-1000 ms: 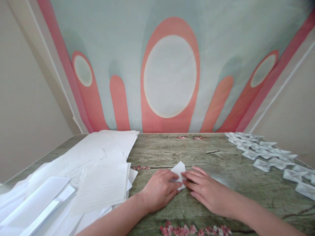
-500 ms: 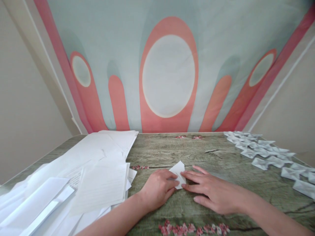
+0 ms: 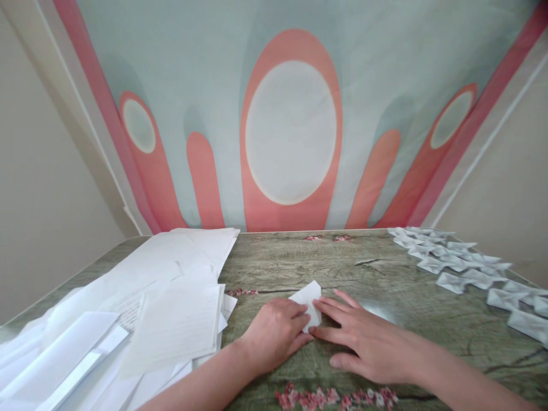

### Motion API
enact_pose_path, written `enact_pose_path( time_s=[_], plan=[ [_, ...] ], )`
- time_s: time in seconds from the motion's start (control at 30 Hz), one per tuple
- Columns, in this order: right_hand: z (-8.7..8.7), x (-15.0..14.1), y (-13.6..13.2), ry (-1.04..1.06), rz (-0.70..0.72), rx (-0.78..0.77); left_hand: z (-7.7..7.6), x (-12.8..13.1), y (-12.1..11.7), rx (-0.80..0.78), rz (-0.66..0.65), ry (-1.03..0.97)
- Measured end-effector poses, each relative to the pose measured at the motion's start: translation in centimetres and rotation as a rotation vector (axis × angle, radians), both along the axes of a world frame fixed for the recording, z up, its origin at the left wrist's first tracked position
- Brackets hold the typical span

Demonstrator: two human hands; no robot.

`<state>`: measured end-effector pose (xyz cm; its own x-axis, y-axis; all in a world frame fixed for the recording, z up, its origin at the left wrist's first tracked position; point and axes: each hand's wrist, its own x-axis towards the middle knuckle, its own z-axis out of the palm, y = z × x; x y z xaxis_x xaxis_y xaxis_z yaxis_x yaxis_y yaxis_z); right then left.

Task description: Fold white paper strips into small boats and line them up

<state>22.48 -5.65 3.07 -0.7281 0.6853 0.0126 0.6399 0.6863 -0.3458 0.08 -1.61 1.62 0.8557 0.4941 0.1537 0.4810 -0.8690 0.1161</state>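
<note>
A small folded piece of white paper (image 3: 309, 294) lies on the wood-patterned table, its pointed end facing away from me. My left hand (image 3: 277, 331) is at its left side, fingers curled over the paper and thumb near its lower edge. From the right, my right hand (image 3: 363, 339) reaches in with fingers spread, the fingertips touching the paper's right and lower edges. Part of the paper is hidden beneath my fingers.
Stacked white sheets (image 3: 180, 325), some bearing faint writing, cover the table's left side. Folded paper strips (image 3: 64, 354) lie on top of them. Several folded paper shapes (image 3: 454, 281) stand in rows at the right. A patterned backdrop (image 3: 291, 217) rises behind the table (image 3: 274, 257).
My right hand has shifted slightly left and toward me, its index finger and thumb lower along the paper. The paper's left corner shows a little more. The view has moved slightly.
</note>
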Motion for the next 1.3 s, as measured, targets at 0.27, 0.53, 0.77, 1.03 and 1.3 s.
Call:
enact_pose_path(
  time_s=[0.27, 0.53, 0.77, 1.03, 1.3],
  plan=[
    [-0.7, -1.3, -0.7, -0.024, -0.056, 0.075, 0.2, -0.1, -0.3, 0.033, -0.033, 0.036],
    [-2.0, -2.1, -1.6, -0.016, -0.133, 0.028, 0.6, -0.1, -0.6, 0.025, -0.03, 0.074],
    [-1.5, -1.5, -1.4, 0.004, -0.108, -0.007, 1.6, -0.5, -0.6, 0.045, -0.064, 0.127],
    [-0.1, 0.1, -0.6, 0.067, -0.098, 0.005, 0.9, -1.2, -0.4, 0.215, -0.177, 0.18],
    [0.6, -0.5, 0.3, -0.007, -0.081, 0.009, 0.6, -1.4, -0.4, 0.292, -0.206, 0.058]
  ],
)
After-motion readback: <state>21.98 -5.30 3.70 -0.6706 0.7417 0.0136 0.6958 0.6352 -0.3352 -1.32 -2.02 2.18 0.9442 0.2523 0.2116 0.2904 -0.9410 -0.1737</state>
